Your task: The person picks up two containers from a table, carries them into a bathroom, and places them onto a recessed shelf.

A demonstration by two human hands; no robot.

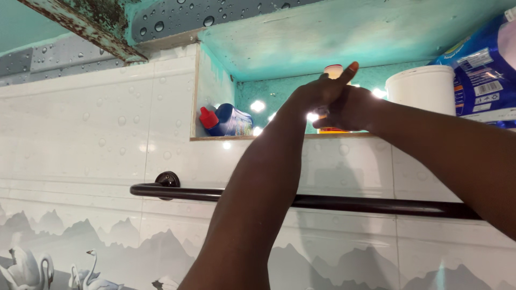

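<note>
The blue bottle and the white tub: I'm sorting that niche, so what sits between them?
In the head view, both hands clasp a white-capped container there.

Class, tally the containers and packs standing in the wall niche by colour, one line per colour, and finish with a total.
Blue: 2, the blue bottle with a red cap lying at the left and the blue plastic pack at the right
White: 1, the white tub
Orange with a pale cap: 1, the bottle mostly hidden behind both hands
Total: 4
</note>
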